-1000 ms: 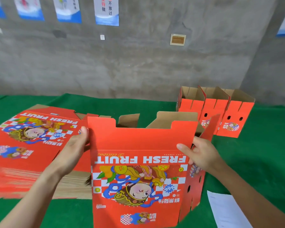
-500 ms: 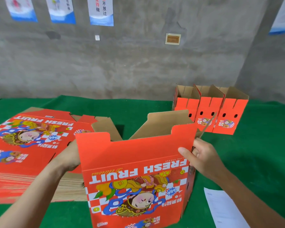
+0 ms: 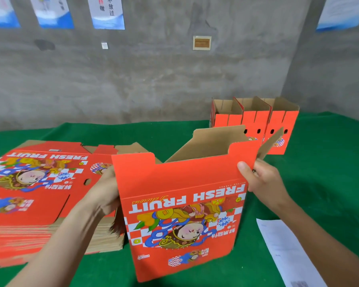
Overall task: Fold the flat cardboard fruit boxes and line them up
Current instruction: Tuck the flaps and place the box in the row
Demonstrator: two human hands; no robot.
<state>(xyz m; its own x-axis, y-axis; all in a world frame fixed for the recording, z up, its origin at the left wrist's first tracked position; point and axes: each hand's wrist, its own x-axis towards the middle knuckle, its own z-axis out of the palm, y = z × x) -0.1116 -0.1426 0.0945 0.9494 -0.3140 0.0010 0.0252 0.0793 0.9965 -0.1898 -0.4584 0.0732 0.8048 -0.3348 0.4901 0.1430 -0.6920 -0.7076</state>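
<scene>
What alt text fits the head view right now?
Two bare hands, left hand and right hand, hold a half-opened red fruit box upright over a green table. A stack of flat boxes lies left; three folded boxes stand behind.

Red fruit box (image 3: 180,206), half opened, print upside down, held upright on green table (image 3: 319,183): left hand (image 3: 104,195) at its left edge, right hand (image 3: 261,181) gripping upper right corner; stack of flat boxes (image 3: 39,193) left; three folded boxes (image 3: 255,121) rear right; white paper sheet (image 3: 286,253) near right
</scene>
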